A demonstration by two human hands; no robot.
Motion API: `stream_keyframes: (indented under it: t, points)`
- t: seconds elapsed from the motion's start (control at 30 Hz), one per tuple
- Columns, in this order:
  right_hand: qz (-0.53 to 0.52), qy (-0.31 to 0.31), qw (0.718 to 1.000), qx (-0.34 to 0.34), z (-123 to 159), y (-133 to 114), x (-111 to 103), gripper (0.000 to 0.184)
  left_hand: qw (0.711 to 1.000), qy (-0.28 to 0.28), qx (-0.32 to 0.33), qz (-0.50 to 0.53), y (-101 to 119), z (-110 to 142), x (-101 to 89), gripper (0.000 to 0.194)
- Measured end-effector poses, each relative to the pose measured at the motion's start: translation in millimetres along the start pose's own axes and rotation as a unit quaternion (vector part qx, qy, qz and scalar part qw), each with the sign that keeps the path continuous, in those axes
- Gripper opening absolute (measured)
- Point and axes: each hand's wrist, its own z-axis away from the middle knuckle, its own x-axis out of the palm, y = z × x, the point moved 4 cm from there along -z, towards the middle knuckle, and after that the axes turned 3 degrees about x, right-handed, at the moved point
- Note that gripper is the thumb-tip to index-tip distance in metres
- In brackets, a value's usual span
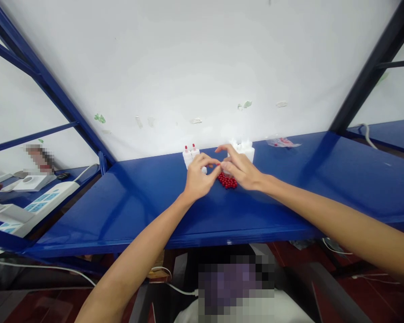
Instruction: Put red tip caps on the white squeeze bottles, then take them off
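My left hand [200, 175] is closed in a pinch, thumb and forefinger meeting on a small red bead [219, 164]. Against it, the thumb of my right hand [240, 168] touches the same spot. The right forefinger arches up and away, and its other fingers curl around something I cannot make out. Just below the fingertips, a cluster of shiny red beads [227, 181] lies on the blue table [148, 202]. Behind my left hand stand two white bottles [187, 158] with red tips. Partly hidden behind my right hand is a white container [249, 154] with whitish pieces on top.
A clear plastic bag [283, 142] with red print or contents lies near the wall at the back right. Blue metal posts [62, 96] rise at both sides. On the left surface are a white power strip [42, 206] and a white device [33, 181].
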Motion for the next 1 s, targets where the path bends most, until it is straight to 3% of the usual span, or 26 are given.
stream_keyframes:
  t: [0.13, 0.2, 0.33, 0.6, 0.83, 0.93, 1.0]
  points:
    - [0.112, 0.016, 0.993, 0.031, -1.4, 13.2, -10.9, 0.026, 0.988, 0.110, -0.107, -0.003, -38.0, -6.6, -27.8, 0.018]
    - [0.160, -0.014, 0.986, 0.041, -0.3, 21.0, -11.0, 0.023, 0.983, 0.118, -0.141, -0.012, -57.1, -6.0, -37.0, 0.023]
    - [0.169, -0.053, 0.983, 0.056, 2.7, 33.3, -7.1, 0.020, 0.977, 0.078, -0.194, -0.045, -77.4, -1.2, -39.6, 0.025]
    - [0.177, -0.057, 0.979, 0.083, -0.2, 41.9, -6.2, 0.017, 0.979, -0.017, -0.191, -0.065, -79.2, 0.3, -26.0, 0.032]
    - [0.142, 0.051, 0.986, 0.067, 0.9, 50.9, -1.3, 0.016, 0.981, -0.060, -0.171, -0.064, -76.5, 0.2, -18.1, 0.033]
    - [0.103, 0.060, 0.990, 0.081, 3.5, 54.5, 1.2, 0.016, 0.982, -0.061, -0.162, -0.081, -71.6, 0.0, -19.4, 0.038]
    - [0.062, 0.050, 0.992, 0.099, 4.6, 57.9, 2.5, 0.015, 0.981, -0.077, -0.146, -0.105, -68.4, -0.3, -21.1, 0.028]
